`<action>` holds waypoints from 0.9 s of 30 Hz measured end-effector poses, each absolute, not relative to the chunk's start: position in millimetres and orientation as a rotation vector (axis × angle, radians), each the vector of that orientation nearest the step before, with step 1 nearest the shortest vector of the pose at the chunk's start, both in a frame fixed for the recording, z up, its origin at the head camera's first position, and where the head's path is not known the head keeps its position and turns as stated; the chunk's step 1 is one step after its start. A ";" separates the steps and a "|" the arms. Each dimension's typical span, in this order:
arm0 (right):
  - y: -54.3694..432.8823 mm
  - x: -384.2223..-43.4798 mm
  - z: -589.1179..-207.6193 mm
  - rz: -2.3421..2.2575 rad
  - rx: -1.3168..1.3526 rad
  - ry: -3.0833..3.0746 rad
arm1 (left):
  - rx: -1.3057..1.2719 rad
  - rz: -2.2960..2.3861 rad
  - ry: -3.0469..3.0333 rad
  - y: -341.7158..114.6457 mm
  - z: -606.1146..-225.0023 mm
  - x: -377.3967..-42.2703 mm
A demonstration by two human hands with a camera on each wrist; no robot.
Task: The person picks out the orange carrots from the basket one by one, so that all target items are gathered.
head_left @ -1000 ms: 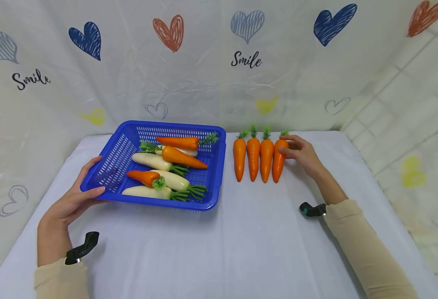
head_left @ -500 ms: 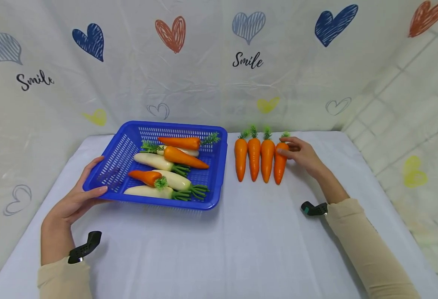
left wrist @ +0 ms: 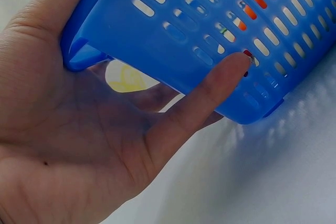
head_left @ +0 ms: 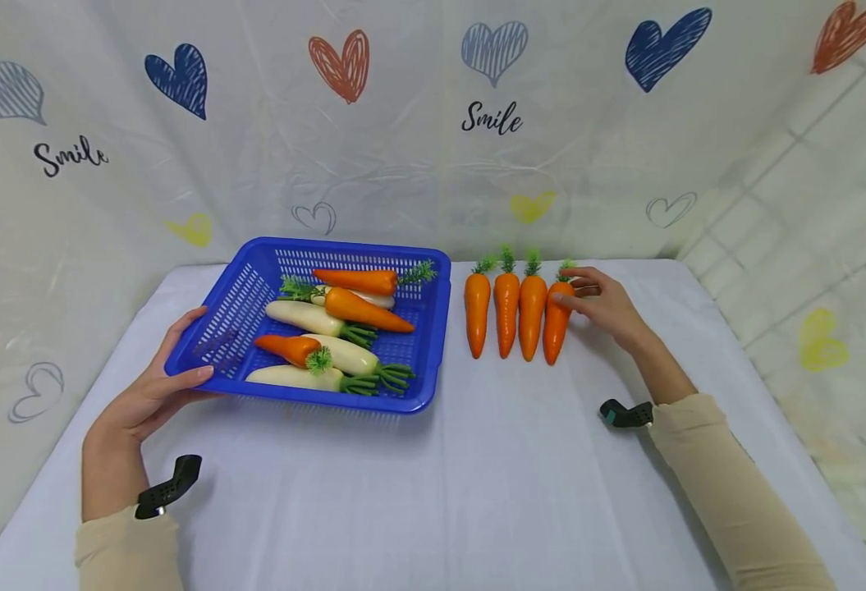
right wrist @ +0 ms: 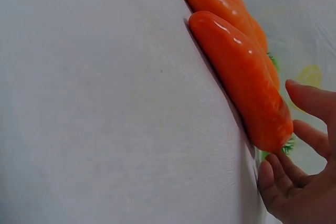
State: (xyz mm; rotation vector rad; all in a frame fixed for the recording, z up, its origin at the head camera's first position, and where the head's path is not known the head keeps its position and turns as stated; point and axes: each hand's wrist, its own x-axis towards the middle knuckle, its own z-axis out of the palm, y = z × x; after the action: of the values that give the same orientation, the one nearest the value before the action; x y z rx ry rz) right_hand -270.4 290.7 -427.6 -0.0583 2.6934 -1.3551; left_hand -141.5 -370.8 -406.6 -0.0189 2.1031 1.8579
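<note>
The left hand (head_left: 144,394) holds the left corner of a blue plastic basket (head_left: 438,328), with the thumb over its rim. In the left wrist view, a finger of the left hand (left wrist: 94,124) lies against the slotted wall of the basket (left wrist: 121,30). Inside are orange carrots (head_left: 359,281) and white radishes (head_left: 303,316) with green tops. At the right, the right hand (head_left: 606,308) touches the leafy end of the rightmost carrot (head_left: 555,332) in a row. In the right wrist view, the thumb of the right hand (right wrist: 310,177) stands a little apart from that carrot (right wrist: 236,72).
Several carrots (head_left: 506,316) lie side by side to the right of the basket, leaves toward the back. A white cloth (head_left: 440,501) covers the table. Behind stands a pale curtain (head_left: 403,164) printed with hearts. Each wrist wears a small black camera (head_left: 170,488).
The rightmost carrot has shifted very slightly toward the person under the right hand. The head view has drifted a little; the left hand and basket stay put.
</note>
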 end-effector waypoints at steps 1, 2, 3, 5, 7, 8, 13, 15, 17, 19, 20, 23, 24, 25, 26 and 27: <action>291.0 -270.0 -427.7 -1.363 -0.057 2.701 | -0.020 1.857 2.104 -370.5 -406.4 -141.7; 291.3 -269.8 -427.9 -1.372 -0.059 2.715 | -0.019 1.858 2.104 -370.4 -406.3 -141.8; 291.3 -269.5 -428.0 -1.385 -0.062 2.731 | -0.017 1.858 2.103 -370.4 -406.2 -141.9; 290.7 -269.3 -428.3 -1.423 -0.072 2.772 | -0.012 1.860 2.100 -370.3 -406.0 -141.9; 288.7 -269.5 -427.4 -1.463 -0.096 2.825 | -0.011 1.862 2.098 -370.5 -405.9 -142.1; 287.3 -270.0 -426.6 -1.481 -0.110 2.855 | -0.009 1.862 2.096 -370.6 -405.9 -142.1; 274.8 -271.2 -417.1 -1.578 -0.177 2.953 | -0.014 1.852 2.104 -370.4 -405.0 -142.9; 267.6 -271.0 -411.9 -1.605 -0.215 2.978 | -0.012 1.851 2.102 -370.3 -404.6 -143.1; 260.2 -271.2 -407.1 -1.636 -0.262 2.991 | -0.011 1.850 2.101 -370.1 -404.2 -143.0; 252.1 -271.3 -401.8 -1.678 -0.308 2.986 | -0.008 1.851 2.099 -369.9 -404.0 -142.5; 247.8 -271.5 -399.2 -1.701 -0.334 2.979 | -0.010 1.847 2.102 -369.6 -403.9 -142.1; 235.8 -272.8 -392.9 -1.743 -0.390 2.947 | -0.011 1.835 2.109 -369.5 -404.3 -141.4; 231.6 -272.7 -390.7 -1.740 -0.405 2.941 | -0.010 1.831 2.110 -369.6 -404.6 -141.2; 227.7 -273.0 -388.9 -1.748 -0.419 2.926 | -0.014 1.827 2.113 -369.7 -404.8 -141.0; 223.9 -273.0 -387.2 -1.747 -0.432 2.915 | -0.012 1.822 2.117 -370.1 -405.0 -140.8; 220.2 -272.9 -385.6 -1.751 -0.441 2.900 | -0.011 1.818 2.120 -370.4 -405.2 -140.7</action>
State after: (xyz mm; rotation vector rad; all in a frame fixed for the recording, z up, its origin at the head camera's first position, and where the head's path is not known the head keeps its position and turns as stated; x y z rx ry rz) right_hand -272.9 220.2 -385.6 -0.4413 2.8996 -1.7511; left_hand -140.7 -370.4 -405.2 -0.0110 2.1199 1.8177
